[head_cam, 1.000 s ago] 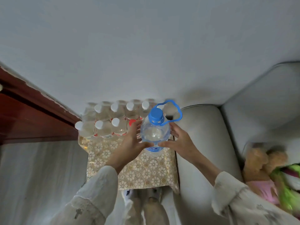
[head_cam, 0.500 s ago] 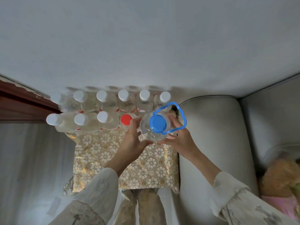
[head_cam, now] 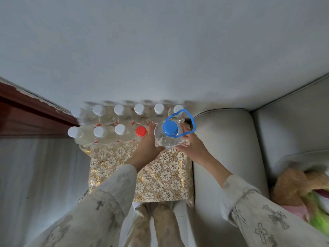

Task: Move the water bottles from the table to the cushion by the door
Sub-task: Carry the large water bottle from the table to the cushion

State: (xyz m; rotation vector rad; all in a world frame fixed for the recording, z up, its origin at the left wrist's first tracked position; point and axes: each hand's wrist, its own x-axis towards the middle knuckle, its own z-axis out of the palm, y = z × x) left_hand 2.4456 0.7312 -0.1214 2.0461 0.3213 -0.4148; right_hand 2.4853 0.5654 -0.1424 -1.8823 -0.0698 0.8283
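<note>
A clear water bottle with a blue cap and blue carry loop [head_cam: 168,135] stands upright at the far right of the gold floral cushion [head_cam: 160,177]. My left hand [head_cam: 146,148] holds its left side and my right hand [head_cam: 191,146] its right side. Beside it stands a red-capped bottle [head_cam: 141,131], partly hidden by my left hand. Several white-capped bottles [head_cam: 119,120] stand in two rows along the cushion's far edge against the wall.
A grey sofa armrest [head_cam: 224,148] touches the cushion's right side. A brown wooden door frame [head_cam: 26,114] runs at the left. A plush toy [head_cam: 300,189] lies on the sofa seat at right. My feet [head_cam: 156,223] stand just below the cushion.
The blue-capped bottle has come down from a tilted hold to upright among the others on the cushion. The view has swung to look more steeply down.
</note>
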